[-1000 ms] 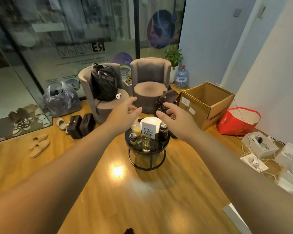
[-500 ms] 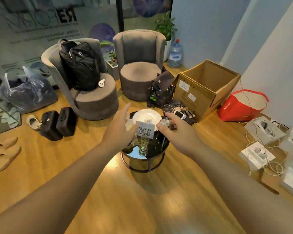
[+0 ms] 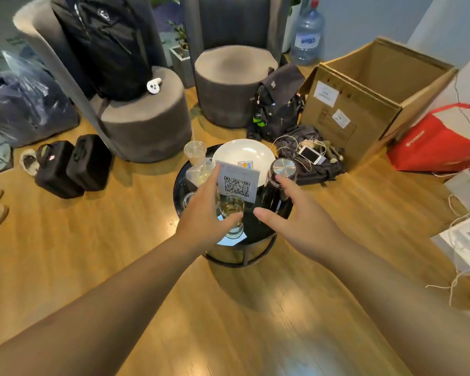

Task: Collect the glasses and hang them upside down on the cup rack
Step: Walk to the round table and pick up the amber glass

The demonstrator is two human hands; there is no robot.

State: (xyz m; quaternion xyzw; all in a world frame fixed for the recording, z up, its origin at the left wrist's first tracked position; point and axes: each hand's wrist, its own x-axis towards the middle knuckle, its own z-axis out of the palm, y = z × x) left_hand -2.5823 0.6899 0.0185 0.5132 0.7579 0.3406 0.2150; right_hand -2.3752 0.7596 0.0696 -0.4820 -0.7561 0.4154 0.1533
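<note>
1. Head view: a small round black table [image 3: 282, 210] stands on the wooden floor [image 3: 228, 321], in front of two grey armchairs.
2. A clear glass [image 3: 232, 213] stands upright near the table's front edge, just in front of a QR-code card [image 3: 238, 183].
3. The left hand [image 3: 204, 213] is curled about the glass's left side, thumb across its front and fingers behind. Whether the grip is closed firmly cannot be told.
4. The right hand [image 3: 296, 213] is spread open above the table's right half, holding nothing; its fingertips lie near a bottle with a metal cap [image 3: 282, 169].
5. Behind the card sit a white plate [image 3: 242, 153] and a plastic cup [image 3: 194, 150].
6. A cardboard box [image 3: 364, 104] stands open to the right.
</note>
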